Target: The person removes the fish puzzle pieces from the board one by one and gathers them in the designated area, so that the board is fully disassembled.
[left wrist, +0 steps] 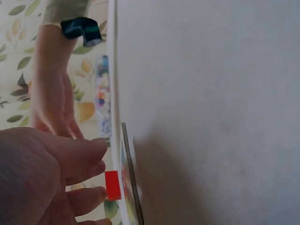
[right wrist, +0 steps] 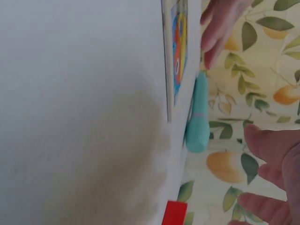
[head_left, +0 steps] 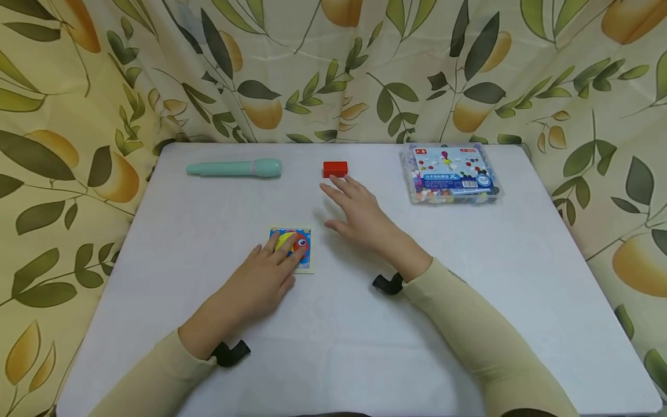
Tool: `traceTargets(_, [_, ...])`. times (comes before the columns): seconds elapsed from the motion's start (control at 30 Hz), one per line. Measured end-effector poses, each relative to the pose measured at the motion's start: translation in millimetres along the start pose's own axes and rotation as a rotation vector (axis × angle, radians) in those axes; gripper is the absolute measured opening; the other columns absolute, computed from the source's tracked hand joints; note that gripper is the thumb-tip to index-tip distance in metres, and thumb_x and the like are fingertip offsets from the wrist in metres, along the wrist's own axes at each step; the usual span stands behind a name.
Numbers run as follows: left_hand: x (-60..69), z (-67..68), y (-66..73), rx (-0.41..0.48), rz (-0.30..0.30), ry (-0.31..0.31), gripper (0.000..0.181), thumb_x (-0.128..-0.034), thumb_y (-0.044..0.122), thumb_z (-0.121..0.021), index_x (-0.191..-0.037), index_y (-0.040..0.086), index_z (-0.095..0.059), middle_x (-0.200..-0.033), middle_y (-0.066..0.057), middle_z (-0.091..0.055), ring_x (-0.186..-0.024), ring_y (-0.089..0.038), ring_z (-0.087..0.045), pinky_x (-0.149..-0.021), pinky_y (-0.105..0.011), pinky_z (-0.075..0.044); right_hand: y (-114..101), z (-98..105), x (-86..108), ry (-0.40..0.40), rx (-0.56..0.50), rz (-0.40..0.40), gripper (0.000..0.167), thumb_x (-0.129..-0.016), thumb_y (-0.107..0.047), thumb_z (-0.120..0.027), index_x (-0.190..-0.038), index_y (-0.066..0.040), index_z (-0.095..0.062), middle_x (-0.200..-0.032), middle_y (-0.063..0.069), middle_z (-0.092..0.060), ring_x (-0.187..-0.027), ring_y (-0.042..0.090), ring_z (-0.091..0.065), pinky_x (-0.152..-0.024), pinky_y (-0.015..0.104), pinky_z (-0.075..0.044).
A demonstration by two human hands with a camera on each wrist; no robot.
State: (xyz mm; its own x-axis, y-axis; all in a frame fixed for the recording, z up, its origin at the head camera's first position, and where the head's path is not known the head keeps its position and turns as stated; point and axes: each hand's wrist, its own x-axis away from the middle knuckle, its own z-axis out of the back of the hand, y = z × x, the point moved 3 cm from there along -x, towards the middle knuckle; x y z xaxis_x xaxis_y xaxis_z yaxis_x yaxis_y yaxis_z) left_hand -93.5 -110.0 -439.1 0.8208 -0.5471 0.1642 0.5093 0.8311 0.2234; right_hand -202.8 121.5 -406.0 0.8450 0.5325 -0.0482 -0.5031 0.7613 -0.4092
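A small square board (head_left: pixel 308 262) with a bright fish picture lies flat on the white table. My left hand (head_left: pixel 263 281) is over its left and lower part, fingers spread and fairly straight; the right wrist view shows that hand's fingers (right wrist: pixel 218 35) a little above the board. Behind the board sits a red block (head_left: pixel 335 169). My right hand (head_left: pixel 361 217) hovers just in front of the block with its fingers extended and nothing held. Whether a right fingertip touches the block cannot be told.
A mint-green pen-shaped tube (head_left: pixel 234 168) with a thick cap lies at the back left. At the back right is a clear plastic box (head_left: pixel 453 174) of small colored pieces with a printed label. A leaf-and-fruit patterned curtain (head_left: pixel 333 69) hangs behind the table (head_left: pixel 344 370).
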Motion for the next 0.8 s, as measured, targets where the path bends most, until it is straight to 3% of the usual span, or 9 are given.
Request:
traceTargets(0.2, [4.0,-5.2,6.6,0.004,-0.030,-0.030,0.062,-0.1116,0.040,-0.056,-0.168,0.020,-0.040,-0.181,-0.005,-0.023,-0.167,-0.045,-0.019,-0.127,-0.071,-0.031,-16,-7,-13.4,-0.010,-0.103,0.092,0.072,-0.101,-0.024,-0.078,-0.165,-0.017,-0.046,-0.173,0.011,-0.041,-0.160,0.036,-0.036,-0.131,0.054,-0.033])
traceTargets(0.37, [3.8,-6.1,11.4,0.016,-0.040,-0.038,0.064,-0.1112,0.041,-0.057,-0.168,0.018,-0.039,-0.180,-0.008,-0.026,-0.166,-0.046,-0.021,-0.128,-0.070,-0.029,-26,-20,-24.6,-0.060,-0.168,0.126,0.063,-0.100,-0.013,-0.076,-0.160,-0.016,-0.054,-0.165,0.009,-0.054,-0.151,0.031,-0.050,-0.123,0.048,-0.043])
traceTargets(0.6, [4.6,-7.0,11.8,0.016,-0.044,-0.030,0.065,-0.1102,0.041,-0.059,-0.168,0.016,-0.041,-0.179,-0.012,-0.029,-0.165,-0.047,-0.023,-0.128,-0.070,-0.029,-39,-40,-37.7,-0.133,-0.304,0.177,0.053,-0.103,0.003,-0.064,-0.154,-0.011,-0.060,-0.148,0.007,-0.069,-0.116,0.025,-0.072,-0.104,0.037,-0.060])
traceTargets(0.8, [4.3,-7.1,10.7,0.001,-0.047,-0.028,0.066,-0.1103,0.041,-0.059,-0.167,0.014,-0.041,-0.180,-0.012,-0.025,-0.166,-0.046,-0.022,-0.127,-0.072,-0.028,-49,-56,-46.6,-0.206,-0.397,0.125,0.049,-0.105,0.003,-0.057,-0.151,-0.012,-0.063,-0.135,0.007,-0.076,-0.120,0.024,-0.073,-0.107,0.035,-0.059])
